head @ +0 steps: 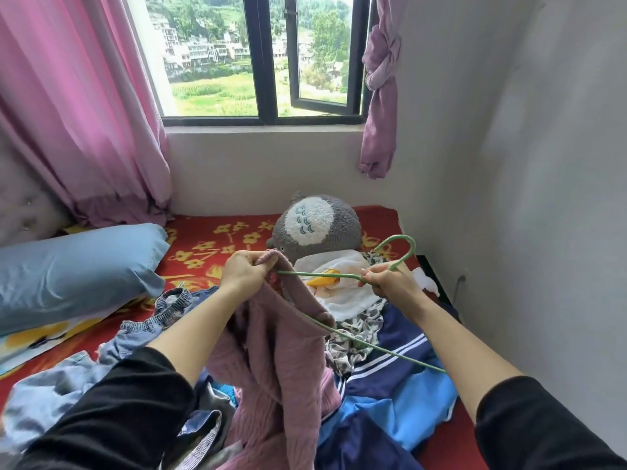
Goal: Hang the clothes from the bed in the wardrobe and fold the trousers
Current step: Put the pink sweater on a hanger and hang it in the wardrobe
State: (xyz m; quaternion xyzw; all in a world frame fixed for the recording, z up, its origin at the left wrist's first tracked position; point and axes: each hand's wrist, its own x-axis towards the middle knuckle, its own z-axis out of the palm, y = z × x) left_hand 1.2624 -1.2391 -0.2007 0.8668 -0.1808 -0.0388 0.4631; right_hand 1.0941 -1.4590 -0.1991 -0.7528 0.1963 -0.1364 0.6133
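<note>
My left hand (242, 273) grips the top edge of a pink knitted sweater (281, 361), lifted above the bed. My right hand (386, 283) grips a thin green wire hanger (319, 274) just below its hook. One arm of the hanger runs left into the sweater's opening; the other slants down to the right over the clothes. Beneath lie a navy and light-blue jacket with white stripes (393, 388), a patterned garment (359, 330), a white garment (342, 286) and pale denim trousers (112, 361).
The bed has a red flowered sheet (210, 239). A blue pillow (74, 269) lies at the left, a grey plush toy (319, 222) at the back. A white wall stands close on the right; window and pink curtains (68, 113) are behind.
</note>
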